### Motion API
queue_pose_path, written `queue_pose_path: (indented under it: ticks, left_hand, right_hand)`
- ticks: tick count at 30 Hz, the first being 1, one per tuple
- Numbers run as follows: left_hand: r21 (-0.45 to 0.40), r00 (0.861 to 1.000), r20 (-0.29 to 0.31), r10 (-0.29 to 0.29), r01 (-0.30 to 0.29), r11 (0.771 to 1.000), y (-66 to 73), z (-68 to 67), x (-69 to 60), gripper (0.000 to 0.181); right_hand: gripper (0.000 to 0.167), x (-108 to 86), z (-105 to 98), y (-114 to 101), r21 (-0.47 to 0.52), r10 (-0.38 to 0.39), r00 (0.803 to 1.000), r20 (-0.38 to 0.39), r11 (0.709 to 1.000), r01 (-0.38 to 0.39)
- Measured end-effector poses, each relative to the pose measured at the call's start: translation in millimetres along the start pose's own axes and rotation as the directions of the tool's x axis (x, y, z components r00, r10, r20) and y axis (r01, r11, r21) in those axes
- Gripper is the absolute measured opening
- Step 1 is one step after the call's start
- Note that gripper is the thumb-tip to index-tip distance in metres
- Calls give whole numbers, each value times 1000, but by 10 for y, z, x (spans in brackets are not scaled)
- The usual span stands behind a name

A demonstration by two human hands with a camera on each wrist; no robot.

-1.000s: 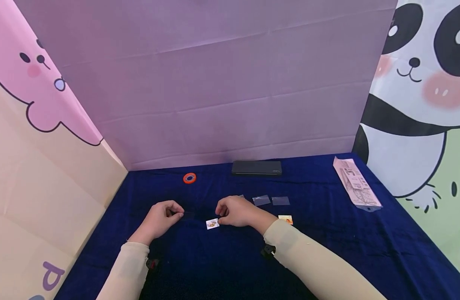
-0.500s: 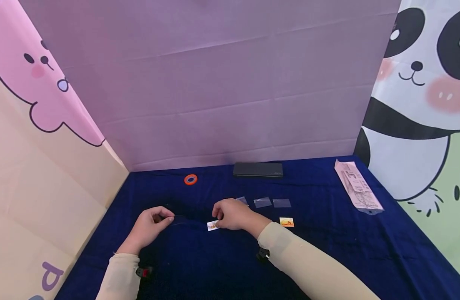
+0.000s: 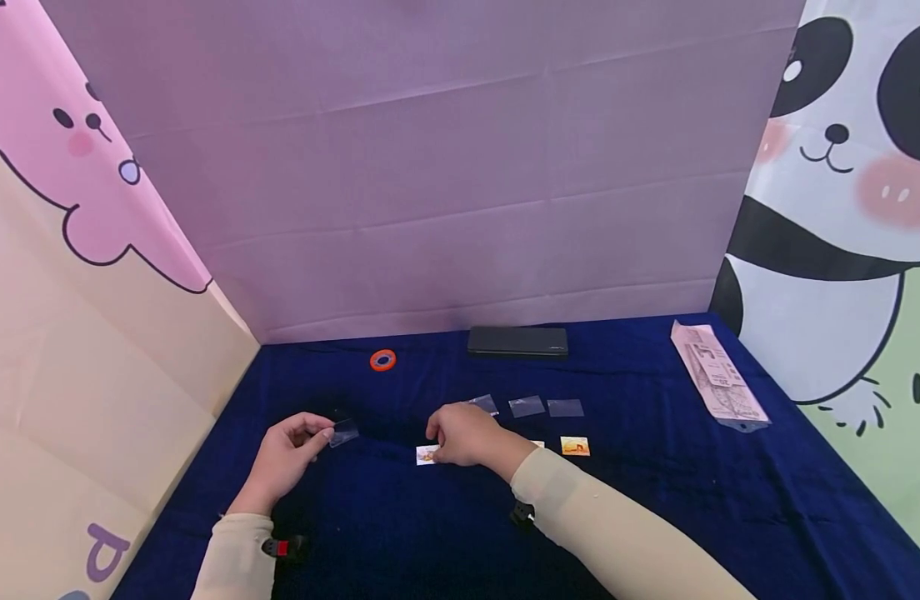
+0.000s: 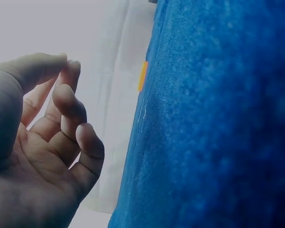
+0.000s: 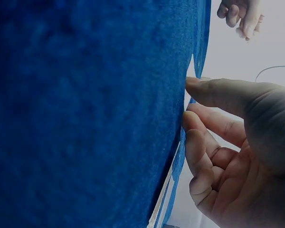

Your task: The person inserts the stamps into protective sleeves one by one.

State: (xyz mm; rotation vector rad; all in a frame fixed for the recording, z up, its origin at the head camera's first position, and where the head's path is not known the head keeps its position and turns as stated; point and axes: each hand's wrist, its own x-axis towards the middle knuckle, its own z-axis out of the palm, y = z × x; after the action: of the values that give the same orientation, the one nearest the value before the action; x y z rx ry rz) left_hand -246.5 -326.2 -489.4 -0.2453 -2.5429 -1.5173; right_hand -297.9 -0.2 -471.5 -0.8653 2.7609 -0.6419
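Note:
My left hand (image 3: 283, 458) pinches a small clear plastic piece (image 3: 344, 432) between thumb and index finger, raised above the blue cloth. In the left wrist view the fingertips (image 4: 73, 66) meet, but the clear piece is hard to make out. My right hand (image 3: 471, 435) is low over the cloth, with thumb and fingers at the right edge of a small white picture card (image 3: 426, 455). The right wrist view shows this card's white edge (image 5: 190, 66) at the thumb tip. A yellow-orange picture card (image 3: 576, 446) lies to the right; another card's corner (image 3: 537, 443) peeks out by my wrist.
Several clear plastic pieces (image 3: 527, 406) lie in a row behind my right hand. Farther back are an orange ring-shaped roll (image 3: 382, 360) and a flat dark case (image 3: 517, 341). A pink printed packet (image 3: 718, 375) lies at right. Cloth walls border the table.
My left hand has drawn left and toward me with the clear piece, which now tilts and catches light. My right hand has shifted slightly left over the white card, uncovering the yellow-orange card.

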Motion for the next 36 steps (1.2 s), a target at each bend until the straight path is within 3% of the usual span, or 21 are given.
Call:
queue_pose_path:
  ticks: [5, 17, 27, 32, 36]
  left_hand:
    - [-8, 1000, -11, -1, 1, 1000, -23, 2, 0, 15]
    - [-20, 1000, -23, -1, 1, 1000, 1, 0, -1, 15]
    - [5, 1000, -29, -9, 9, 1000, 3, -12, 0, 15]
    - [17, 999, -32, 2, -1, 1000, -1, -8, 1, 15]
    - [23, 999, -43, 11, -10, 1000, 10, 7, 0, 16]
  right_hand:
    - [12, 3, 18, 6, 1, 6, 1000, 3, 1000, -6]
    - [23, -22, 3, 5, 4, -10, 1000, -14, 1000, 10]
    - [21, -155, -111, 38, 143, -65, 998, -22, 987, 68]
    - [19, -288, -233, 40, 182, -118, 990, -76, 975, 130]
    - [14, -401, -320, 72, 218, -112, 986, -127, 966, 138]
